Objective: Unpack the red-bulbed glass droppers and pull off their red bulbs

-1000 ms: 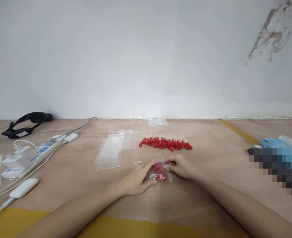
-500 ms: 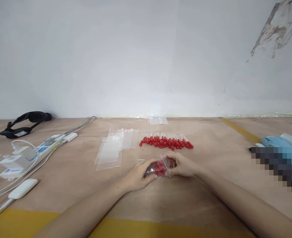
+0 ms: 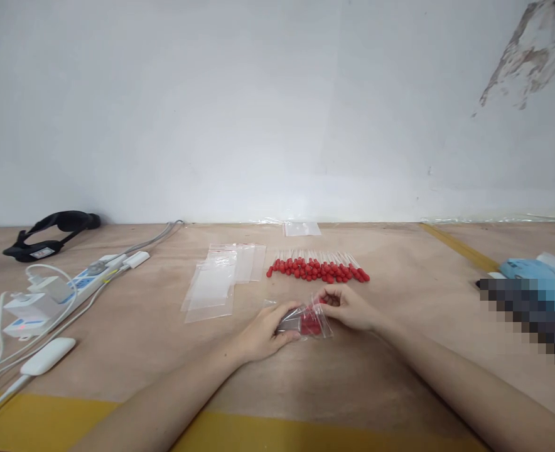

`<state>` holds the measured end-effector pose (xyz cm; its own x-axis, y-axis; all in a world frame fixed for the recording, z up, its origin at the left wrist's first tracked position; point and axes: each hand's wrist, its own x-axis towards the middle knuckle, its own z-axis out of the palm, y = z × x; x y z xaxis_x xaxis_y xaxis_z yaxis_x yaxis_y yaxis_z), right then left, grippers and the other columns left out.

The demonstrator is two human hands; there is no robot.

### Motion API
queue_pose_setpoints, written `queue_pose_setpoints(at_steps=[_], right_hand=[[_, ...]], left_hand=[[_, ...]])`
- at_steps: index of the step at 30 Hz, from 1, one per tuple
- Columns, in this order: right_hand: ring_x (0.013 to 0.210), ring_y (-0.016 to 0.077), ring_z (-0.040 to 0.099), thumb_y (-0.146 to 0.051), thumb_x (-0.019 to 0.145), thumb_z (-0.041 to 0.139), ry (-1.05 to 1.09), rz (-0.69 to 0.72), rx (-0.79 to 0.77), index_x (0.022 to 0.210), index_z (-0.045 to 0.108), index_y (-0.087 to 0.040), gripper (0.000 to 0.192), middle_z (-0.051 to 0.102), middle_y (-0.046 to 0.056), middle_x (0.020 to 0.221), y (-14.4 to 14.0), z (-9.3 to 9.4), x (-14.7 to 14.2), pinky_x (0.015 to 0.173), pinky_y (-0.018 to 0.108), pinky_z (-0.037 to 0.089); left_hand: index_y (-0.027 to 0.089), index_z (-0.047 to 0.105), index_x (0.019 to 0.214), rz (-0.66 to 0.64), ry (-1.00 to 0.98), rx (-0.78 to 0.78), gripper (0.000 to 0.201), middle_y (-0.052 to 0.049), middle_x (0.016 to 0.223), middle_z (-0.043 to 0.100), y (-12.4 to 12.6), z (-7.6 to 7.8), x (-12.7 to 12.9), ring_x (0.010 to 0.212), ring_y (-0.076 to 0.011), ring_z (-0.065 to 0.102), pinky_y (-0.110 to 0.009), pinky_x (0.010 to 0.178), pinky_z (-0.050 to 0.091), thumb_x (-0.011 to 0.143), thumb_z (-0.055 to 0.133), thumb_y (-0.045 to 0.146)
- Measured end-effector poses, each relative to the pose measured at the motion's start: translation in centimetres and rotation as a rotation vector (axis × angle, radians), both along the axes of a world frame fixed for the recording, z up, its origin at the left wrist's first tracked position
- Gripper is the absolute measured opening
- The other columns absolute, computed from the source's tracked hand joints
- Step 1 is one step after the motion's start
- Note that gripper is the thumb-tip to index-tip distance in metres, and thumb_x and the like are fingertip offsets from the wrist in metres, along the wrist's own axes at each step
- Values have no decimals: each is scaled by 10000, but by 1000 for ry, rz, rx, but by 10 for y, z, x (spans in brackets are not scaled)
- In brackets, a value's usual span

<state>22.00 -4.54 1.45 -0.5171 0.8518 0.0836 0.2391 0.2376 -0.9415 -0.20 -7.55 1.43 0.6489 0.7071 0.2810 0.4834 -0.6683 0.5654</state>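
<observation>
My left hand (image 3: pixel 264 334) is curled around the lower part of a small clear zip bag (image 3: pixel 290 322), thumb in front. Red-tipped sticks, much like cotton swabs, lie inside, their red heads (image 3: pixel 310 324) toward the bag's right end. At that end, my right hand (image 3: pixel 349 306) pinches the bag's far corner between thumb and fingers; the fingertips are partly hidden. Just beyond my hands lies a row of loose red-tipped swabs (image 3: pixel 315 270), white sticks pointing away. To its left rest several flat clear zip bags (image 3: pixel 214 285), overlapping.
Another flat bag (image 3: pixel 302 229) lies by the wall. On the left are a power strip (image 3: pixel 82 285) with white chargers and cables, a white oval device (image 3: pixel 49 356) and a black strap (image 3: pixel 51 235). A blue packet (image 3: pixel 532 276) and a pixelated dark object (image 3: pixel 527 320) sit right.
My right hand has shifted from the middle of the bag's right end up to its far corner. The bag's end now spreads out more. My left hand keeps its grip.
</observation>
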Motion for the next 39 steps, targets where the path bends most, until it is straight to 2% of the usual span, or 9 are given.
queue_pose_setpoints(at_steps=[4,8,12,15,17,23,27,32,39], right_hand=[[631,107,542,-371,615,681,25,-89,-131,750,592,-151,273,616,4,692,11,12,24,609,234,418],[638,119,561,-380,563,721,-10,-283,-56,764,619,-163,313,637,12,688,21,41,64,623,247,435],[666,140,573,-423,571,707,96,-639,195,746,624,-180,310,647,35,732,31,58,87,633,268,455],[654,152,568,-443,595,681,54,-865,445,755,641,-180,311,635,50,748,42,46,81,630,293,465],[643,150,559,-431,611,669,-36,-900,622,727,654,-171,285,612,51,744,52,29,72,635,297,467],[638,143,550,-390,693,601,-293,-768,730,741,675,-172,236,581,45,728,69,-6,61,634,284,450],[680,165,550,-430,731,551,-423,-739,735,767,680,-189,276,598,52,746,63,-2,64,631,295,424],[622,141,521,-366,771,511,-282,-700,763,717,650,-179,239,592,41,685,35,11,49,560,257,397],[707,146,527,-285,739,558,-349,-106,592,741,670,-225,127,617,15,708,-4,3,10,672,276,398]], left_hand=[[235,375,1236,34,38,3,473,-51,1197,514,1,-2,-3,1044,-207,491,-344,888,388,805,536,345],[232,384,1231,43,48,-2,462,-51,1187,519,0,-1,-3,1032,-206,495,-339,879,390,810,523,363],[232,396,1217,38,44,-4,443,-45,1177,527,0,0,-3,1021,-202,499,-330,875,388,809,528,344],[229,400,1210,33,51,-4,436,-42,1173,530,0,0,-2,1016,-196,499,-324,873,386,809,530,339],[224,401,1207,36,60,3,430,-41,1165,534,0,1,-3,1012,-192,501,-320,869,387,812,527,340],[216,406,1201,40,67,13,427,-49,1169,530,0,0,-4,1023,-195,494,-326,874,386,814,519,358],[218,408,1203,45,68,11,430,-52,1161,534,0,0,-4,1018,-201,500,-333,871,394,811,520,354],[223,374,1240,37,86,23,489,-61,1203,502,1,0,-6,1047,-208,486,-348,891,391,802,522,380],[209,372,1242,44,92,46,518,-80,1194,498,3,-2,-10,1048,-213,487,-359,899,394,791,525,414]])
